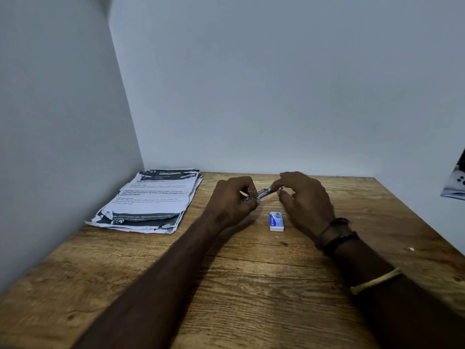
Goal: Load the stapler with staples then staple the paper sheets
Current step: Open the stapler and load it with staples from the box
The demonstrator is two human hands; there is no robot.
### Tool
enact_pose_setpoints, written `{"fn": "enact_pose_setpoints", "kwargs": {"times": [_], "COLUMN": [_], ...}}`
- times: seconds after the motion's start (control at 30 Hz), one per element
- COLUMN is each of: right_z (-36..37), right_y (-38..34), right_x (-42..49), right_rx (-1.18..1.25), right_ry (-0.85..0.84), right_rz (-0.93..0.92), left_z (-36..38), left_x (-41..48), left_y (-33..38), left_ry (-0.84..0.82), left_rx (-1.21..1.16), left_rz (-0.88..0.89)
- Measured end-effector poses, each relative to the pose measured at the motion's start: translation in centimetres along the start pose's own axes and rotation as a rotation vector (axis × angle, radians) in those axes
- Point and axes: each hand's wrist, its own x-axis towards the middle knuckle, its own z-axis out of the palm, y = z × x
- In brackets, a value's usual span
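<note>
A small metal stapler [260, 193] is held above the wooden table [226, 285] near its far middle. My left hand [232, 197] grips the stapler's near-left end with curled fingers. My right hand [305, 197] pinches the stapler's far-right tip between thumb and fingertips. A small white and blue staple box [276, 221] lies flat on the table just below and between my hands. A stack of crumpled printed paper sheets [151, 200] lies at the table's far left corner, against the wall. Whether the stapler holds staples cannot be seen.
Grey walls close the table at the back and left. A patterned cloth [456, 180] hangs at the right edge. Small white scraps [410, 248] lie on the table's right side. Bracelets circle my right wrist.
</note>
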Motion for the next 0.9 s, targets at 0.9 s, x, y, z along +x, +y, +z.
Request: {"fn": "enact_pose_setpoints", "kwargs": {"times": [0.9], "right_z": [0.1], "right_y": [-2.2], "right_x": [0.1], "right_rx": [-0.387], "right_ry": [-0.054], "right_rz": [-0.157], "left_z": [-0.2], "left_x": [-0.6], "left_y": [1.2], "left_ry": [-0.002], "left_rx": [0.108], "left_rz": [0.116]}}
